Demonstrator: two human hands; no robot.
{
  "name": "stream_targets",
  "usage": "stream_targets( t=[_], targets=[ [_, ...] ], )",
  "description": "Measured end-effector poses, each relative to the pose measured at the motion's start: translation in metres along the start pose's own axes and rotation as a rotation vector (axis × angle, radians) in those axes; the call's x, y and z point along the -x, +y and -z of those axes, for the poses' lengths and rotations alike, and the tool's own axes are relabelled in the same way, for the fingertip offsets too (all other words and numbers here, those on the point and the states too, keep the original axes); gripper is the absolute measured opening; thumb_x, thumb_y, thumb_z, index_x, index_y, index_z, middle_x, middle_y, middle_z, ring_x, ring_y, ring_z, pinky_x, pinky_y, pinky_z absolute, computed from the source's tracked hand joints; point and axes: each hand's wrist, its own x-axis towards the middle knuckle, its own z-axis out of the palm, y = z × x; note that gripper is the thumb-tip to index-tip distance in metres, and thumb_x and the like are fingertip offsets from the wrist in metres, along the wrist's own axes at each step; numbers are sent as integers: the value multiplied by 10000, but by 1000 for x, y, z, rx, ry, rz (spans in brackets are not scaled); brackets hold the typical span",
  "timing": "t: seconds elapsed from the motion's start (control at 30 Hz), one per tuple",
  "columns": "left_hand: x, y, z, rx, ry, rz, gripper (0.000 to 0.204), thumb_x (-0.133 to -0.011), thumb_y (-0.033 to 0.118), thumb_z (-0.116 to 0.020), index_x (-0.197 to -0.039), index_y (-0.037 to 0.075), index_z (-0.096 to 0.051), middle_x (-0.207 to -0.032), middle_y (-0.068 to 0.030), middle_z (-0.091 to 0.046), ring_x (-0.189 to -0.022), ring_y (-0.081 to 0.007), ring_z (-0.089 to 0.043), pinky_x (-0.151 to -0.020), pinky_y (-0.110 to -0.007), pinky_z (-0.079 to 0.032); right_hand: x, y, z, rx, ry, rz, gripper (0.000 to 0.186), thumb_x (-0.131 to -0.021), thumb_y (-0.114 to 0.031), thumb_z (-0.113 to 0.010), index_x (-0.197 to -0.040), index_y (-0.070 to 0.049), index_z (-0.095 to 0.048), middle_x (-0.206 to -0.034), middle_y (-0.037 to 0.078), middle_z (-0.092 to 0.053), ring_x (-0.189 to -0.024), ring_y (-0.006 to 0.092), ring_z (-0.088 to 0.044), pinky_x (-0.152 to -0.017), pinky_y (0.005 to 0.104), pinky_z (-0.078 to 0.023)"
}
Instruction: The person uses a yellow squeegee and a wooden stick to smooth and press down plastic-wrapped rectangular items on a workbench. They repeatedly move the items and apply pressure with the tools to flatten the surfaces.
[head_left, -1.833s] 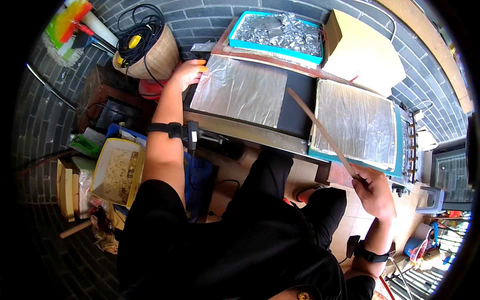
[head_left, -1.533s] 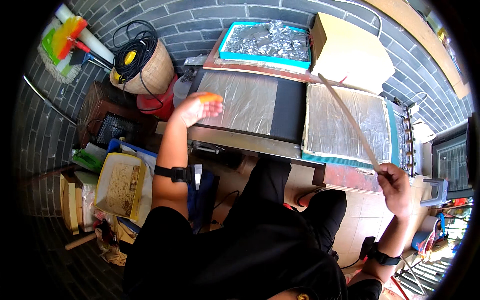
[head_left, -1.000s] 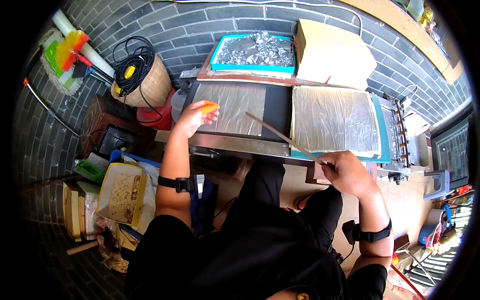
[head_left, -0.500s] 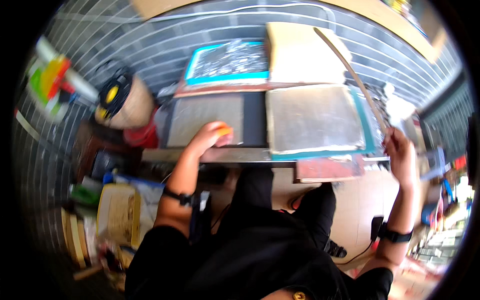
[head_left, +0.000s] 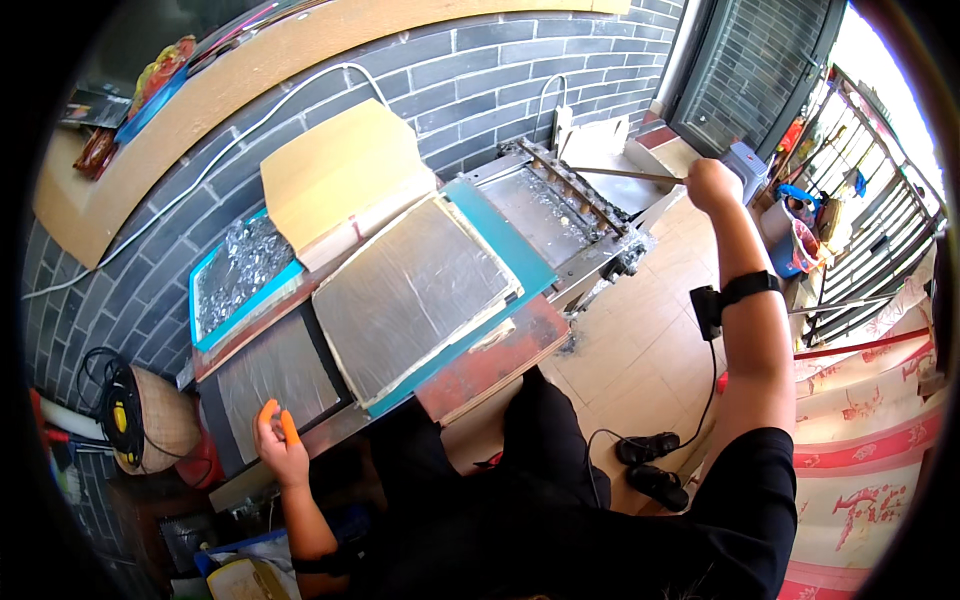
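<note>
- Right hand (head_left: 714, 187) grips the wooden stick (head_left: 626, 175), right of the foil stack (head_left: 415, 285); a light hold seems better.
- Left hand (head_left: 281, 444), half open, seems empty, near the foil sheet (head_left: 275, 369), left of this stack.

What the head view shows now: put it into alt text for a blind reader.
A person's outstretched right hand grips a thin brown stick by a metal frame; the left hand, open, with orange finger covers, is at the near edge of a silvery sheet on a black surface. Between the hands, a silvery-topped stack lies on a teal mat.
</note>
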Motion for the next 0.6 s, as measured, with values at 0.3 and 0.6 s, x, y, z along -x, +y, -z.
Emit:
stream_targets(
  t=[0.3,0.6],
  targets=[
    [2,-19,6,2,-81,98,244,-909,104,-617,-1133,7,-616,-955,-47,-620,-726,-115,-494,-636,-249,-406,2,-31,-24,-191,-19,-112,234,-863,-156,-522,-958,-65,-715,-995,176,-690,-952,355,-665,-807,434,-535],
    [1,-14,9,45,-99,91,225,-916,90,-619,-1131,26,-622,-958,-41,-620,-771,-102,-510,-692,-222,-417,194,-104,35,-1427,-276,103,179,-960,-119,-553,-918,44,-614,-578,28,-539,-470,99,-569,-444,237,-436]
  ],
)
